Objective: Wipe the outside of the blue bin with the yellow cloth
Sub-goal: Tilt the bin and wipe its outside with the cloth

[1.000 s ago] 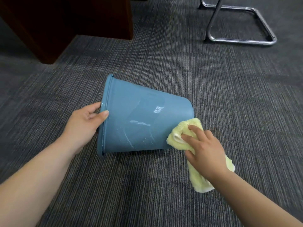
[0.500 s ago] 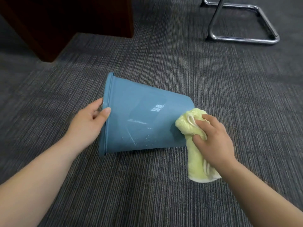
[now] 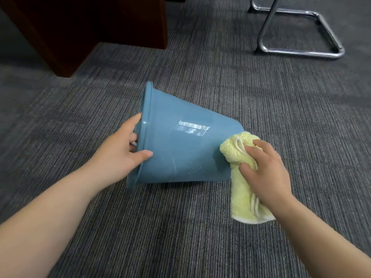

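Observation:
The blue bin (image 3: 180,149) lies on its side on the grey carpet, its open mouth to the left and its base to the right. My left hand (image 3: 120,155) grips the rim, thumb on the outer wall and fingers inside the mouth. My right hand (image 3: 265,171) holds the bunched yellow cloth (image 3: 239,153) against the bin's wall close to its base. A loose end of the cloth hangs down to the carpet under my wrist. Small white specks and a streak show on the lower wall.
A dark wooden desk panel (image 3: 96,27) stands at the back left. The chrome base of a chair (image 3: 301,51) rests on the carpet at the back right. Grey carpet (image 3: 180,237) lies all around the bin.
My right hand has slid the cloth along the base end of the bin, up and to the right. My left thumb has shifted further onto the outer wall, and the bin has turned slightly.

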Demonstrator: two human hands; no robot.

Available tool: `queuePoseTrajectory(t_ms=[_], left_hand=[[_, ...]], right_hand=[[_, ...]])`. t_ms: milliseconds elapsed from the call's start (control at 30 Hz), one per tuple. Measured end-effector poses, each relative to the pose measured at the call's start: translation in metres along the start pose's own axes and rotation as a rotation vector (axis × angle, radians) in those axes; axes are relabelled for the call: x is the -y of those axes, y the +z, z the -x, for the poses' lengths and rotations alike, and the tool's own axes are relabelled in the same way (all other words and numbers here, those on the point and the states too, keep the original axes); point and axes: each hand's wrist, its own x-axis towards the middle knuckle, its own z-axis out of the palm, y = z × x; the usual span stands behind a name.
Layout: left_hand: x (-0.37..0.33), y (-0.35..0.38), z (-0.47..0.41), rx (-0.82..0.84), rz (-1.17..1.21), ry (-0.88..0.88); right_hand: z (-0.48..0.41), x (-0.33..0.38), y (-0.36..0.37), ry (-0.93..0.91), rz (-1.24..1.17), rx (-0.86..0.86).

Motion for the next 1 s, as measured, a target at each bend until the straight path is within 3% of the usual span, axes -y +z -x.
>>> queuePoseTrajectory(t_ms=[200,467,633,733,867,1000], left_hand=[[-0.012,-0.003,-0.001,-0.081,0.223,0.05],[-0.012,0.003,0.002,-0.247,0.156,-0.005],[-0.021,0.014,0.003,-0.312,0.024,0.103],[-0.027,0.017,0.007,-0.222,-0.142,0.176],[-0.028,0.011,0.007,-0.043,-0.197,0.221],[-0.024,0.006,0.003,-0.022,-0.17,0.213]], right_hand=[[-0.002,0.016,-0.006,-0.058,-0.04,-0.04],[-0.009,0.019,-0.011,-0.035,-0.028,0.093],[-0.018,0.049,-0.033,-0.193,-0.062,-0.049],[-0.024,0.072,-0.035,-0.306,0.008,-0.094],[-0.028,0.085,-0.033,-0.347,0.109,-0.082],[-0.016,0.104,-0.029,-0.546,0.099,0.027]])
